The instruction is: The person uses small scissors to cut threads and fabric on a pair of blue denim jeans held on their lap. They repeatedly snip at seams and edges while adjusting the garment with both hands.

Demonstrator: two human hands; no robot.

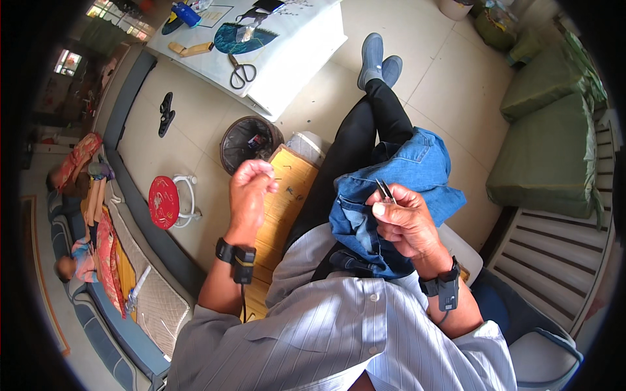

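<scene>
In my right hand (405, 221) I grip small thread snips (385, 190), their two pointed metal blades sticking up past my thumb. Beneath that hand, blue denim jeans (417, 163) lie bunched across my lap and thigh. My left hand (249, 195) is raised over the yellow wooden board (283, 208) beside my leg, apart from the denim. Its fingers are curled in with thumb and forefinger pinched together; anything between them is too small to make out. Several dark thread scraps (290, 190) lie on the board.
A dark waste bin (228, 146) stands just beyond my left hand. Farther off is a white table (300, 49) with black-handled scissors (242, 73) on it. A red-topped stool (163, 202) is to the left, and a person lies on the sofa (78, 267). Green cushions (544, 156) sit at right.
</scene>
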